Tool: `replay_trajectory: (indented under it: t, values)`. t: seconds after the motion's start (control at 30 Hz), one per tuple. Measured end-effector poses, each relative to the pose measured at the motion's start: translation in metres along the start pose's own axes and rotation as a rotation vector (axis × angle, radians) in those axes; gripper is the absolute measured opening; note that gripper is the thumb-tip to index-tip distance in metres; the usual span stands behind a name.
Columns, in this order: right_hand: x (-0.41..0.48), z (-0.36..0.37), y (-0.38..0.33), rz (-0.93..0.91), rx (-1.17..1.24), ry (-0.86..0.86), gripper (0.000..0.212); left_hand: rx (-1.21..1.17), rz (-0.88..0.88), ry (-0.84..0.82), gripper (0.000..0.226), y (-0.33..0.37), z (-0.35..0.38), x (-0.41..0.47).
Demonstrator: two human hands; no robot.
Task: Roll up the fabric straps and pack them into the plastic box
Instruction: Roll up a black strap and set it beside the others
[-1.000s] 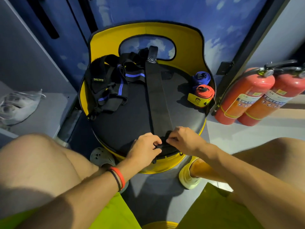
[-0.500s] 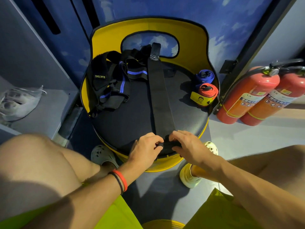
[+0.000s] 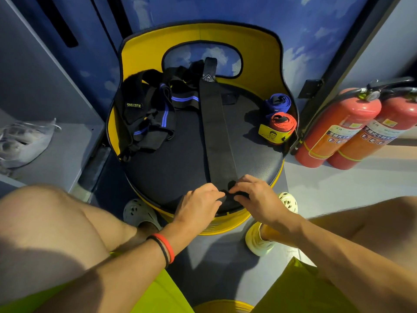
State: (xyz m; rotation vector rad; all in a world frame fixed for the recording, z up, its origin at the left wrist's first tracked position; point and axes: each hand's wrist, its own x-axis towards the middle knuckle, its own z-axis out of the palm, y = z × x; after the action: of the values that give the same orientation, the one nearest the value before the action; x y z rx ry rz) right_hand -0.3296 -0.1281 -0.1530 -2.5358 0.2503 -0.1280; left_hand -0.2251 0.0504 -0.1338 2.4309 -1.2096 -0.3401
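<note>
1. A yellow chair with a round black seat stands against a blue, cloud-patterned wall, directly in front of the seated person's bare knees.
2. Two red fire extinguishers stand side by side on the floor to the right of the chair, leaning a little towards it.
3. A loose pile of black straps, some with blue stripes and one with a lettered label, lies on the back left of the seat, against the backrest.
4. The long black strap lies flat down the middle of the seat. Its far end rests against the opening in the backrest, and its near end is at the front edge of the seat, wound into a small roll.
5. A pale plastic bag sits on a grey ledge at the far left.
6. The left hand grips the left side of that roll, its fingers curled over it.
7. The right hand pinches the right side of the roll, its fingertips bent down onto the fabric.
8. A red rolled strap with a yellow label lies at the right edge of the seat, touching a blue rolled strap just behind it.
9. Red and black wristbands circle the left wrist.
</note>
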Motion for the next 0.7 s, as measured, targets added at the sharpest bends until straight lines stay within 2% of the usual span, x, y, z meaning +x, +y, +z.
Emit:
replay_trajectory:
  t: [0.27, 0.4, 0.53, 0.63, 0.7]
  values:
    - [-0.002, 0.01, 0.002, -0.079, -0.122, 0.095, 0.025, -0.246, -0.187, -0.01, 0.022, -0.006, -0.002, 0.013]
    - [-0.004, 0.009, 0.004, -0.149, -0.257, 0.134, 0.024, -0.255, -0.31, -0.008, 0.018, -0.005, -0.004, 0.022]
    - [-0.008, 0.008, 0.007, -0.232, -0.421, 0.108, 0.033, -0.255, -0.407, -0.054, 0.016, -0.002, -0.007, 0.03]
    - [-0.007, 0.009, 0.011, -0.254, -0.448, 0.097, 0.041, -0.313, -0.46, -0.034, 0.013, -0.007, -0.007, 0.032]
    - [-0.002, 0.01, 0.015, -0.242, -0.44, 0.092, 0.04, -0.313, -0.439, -0.004, 0.015, -0.006, -0.007, 0.03]
